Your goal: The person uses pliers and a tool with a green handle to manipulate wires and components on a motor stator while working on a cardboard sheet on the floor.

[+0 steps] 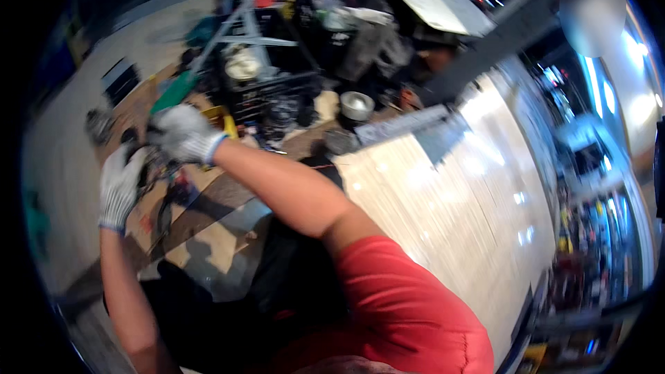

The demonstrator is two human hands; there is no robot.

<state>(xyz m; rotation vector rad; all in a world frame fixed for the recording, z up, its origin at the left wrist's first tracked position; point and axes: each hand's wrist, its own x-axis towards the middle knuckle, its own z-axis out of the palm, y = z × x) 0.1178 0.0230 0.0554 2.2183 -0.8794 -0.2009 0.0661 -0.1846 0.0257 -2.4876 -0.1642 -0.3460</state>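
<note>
Both hands wear pale knit gloves and work close together at the left, low over a brown board (131, 107). My left hand (119, 192) is closed against a small dark thing (144, 170), which its thumb and fingers partly hide. Just beyond and to the right, my right hand (185, 133) is curled with its fingers pointing left, round something blurred that I cannot make out. Behind that hand lies a green tool or handle (174, 91). A yellow container (220, 120) stands beside the right wrist.
A black crate (270, 97) and a metal stand (249, 34) crowd the far side. A round metal can (357, 106) stands to their right, near a grey beam (499, 45). Cables and small parts (166, 208) lie beside my hands. Shiny tiled floor (450, 201) spreads to the right.
</note>
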